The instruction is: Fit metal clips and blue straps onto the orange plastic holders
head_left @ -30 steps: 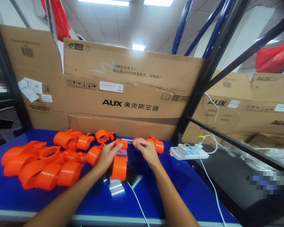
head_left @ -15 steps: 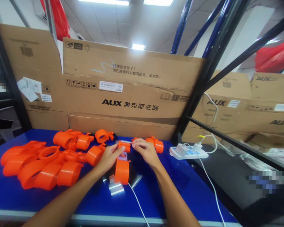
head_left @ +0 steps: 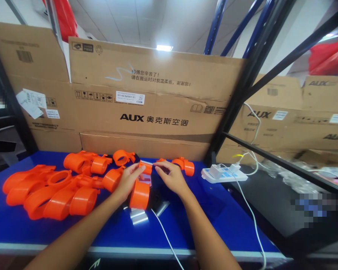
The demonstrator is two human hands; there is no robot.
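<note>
One orange part (head_left: 140,195), gripped by the left hand (head_left: 129,179), is best held steady; right hand (head_left: 172,177), grasp unclear

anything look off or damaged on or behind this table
Slightly: a white label on the left of the cardboard sits tilted, unlike the straighter label beside it. I see no spill, and the orange part in the left hand shows no clear damage.
</note>
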